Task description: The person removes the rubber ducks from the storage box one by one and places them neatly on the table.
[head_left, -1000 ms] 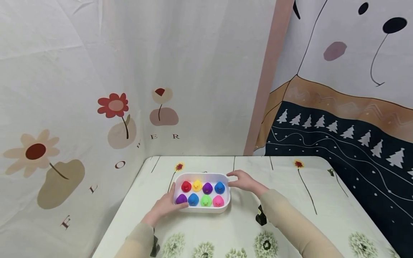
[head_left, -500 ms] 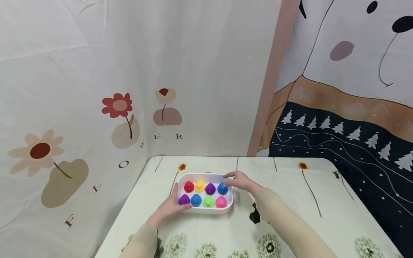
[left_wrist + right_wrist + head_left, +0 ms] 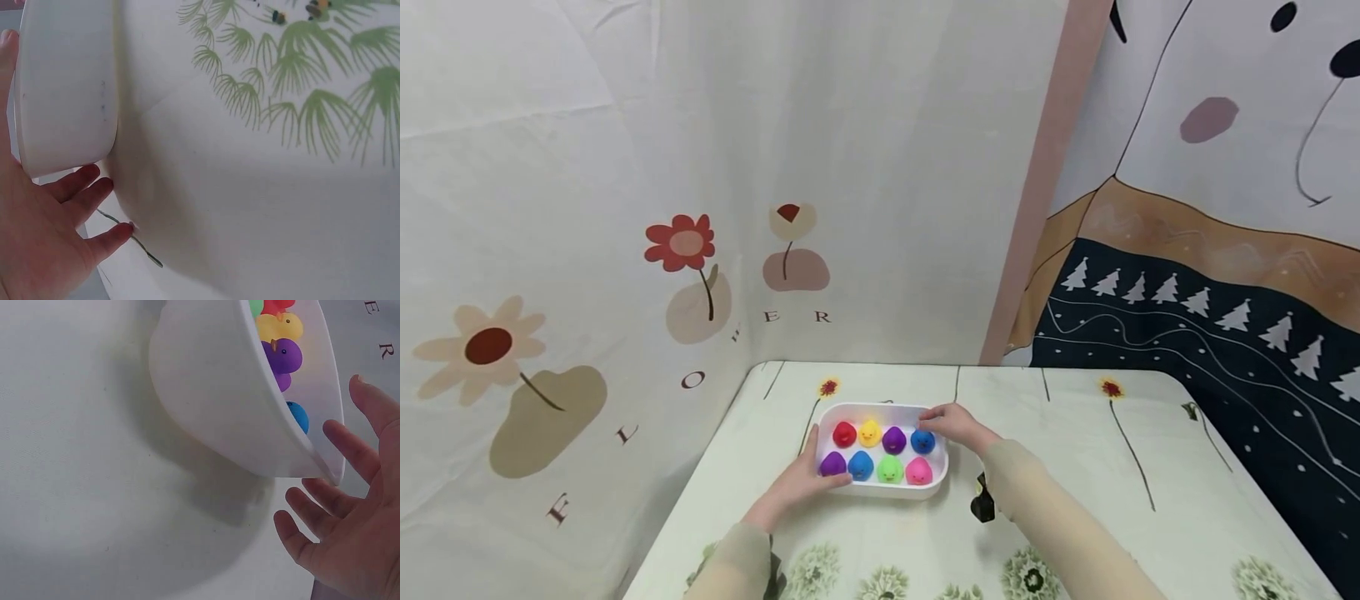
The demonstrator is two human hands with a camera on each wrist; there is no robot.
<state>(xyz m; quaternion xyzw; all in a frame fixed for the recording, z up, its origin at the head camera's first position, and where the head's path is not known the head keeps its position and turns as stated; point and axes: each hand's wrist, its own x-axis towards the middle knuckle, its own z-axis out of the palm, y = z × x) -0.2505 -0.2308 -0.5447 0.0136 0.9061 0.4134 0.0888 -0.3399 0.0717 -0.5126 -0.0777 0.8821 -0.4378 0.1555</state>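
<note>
A white plastic tray (image 3: 891,492) holds several small toy ducks in two rows. In the back row are a red duck (image 3: 844,434), a yellow duck (image 3: 869,432), a purple duck (image 3: 893,440) and a blue duck (image 3: 922,442). The front row shows purple, blue, green and pink (image 3: 918,471) ducks. My left hand (image 3: 797,482) holds the tray's left end, thumb at the front rim and fingers along the outer wall. At the right back corner, my right hand (image 3: 957,423) has its fingers spread, the index finger above the blue duck, the others outside the wall.
The tray stands on a table with a white floral cloth (image 3: 1045,467). Printed curtains close off the back and sides. A dark piece (image 3: 982,502) hangs below the right sleeve.
My right hand has moved left, from beside the tray's right end to over its back right corner by the blue duck. The left hand keeps its place, and the view has turned slightly.
</note>
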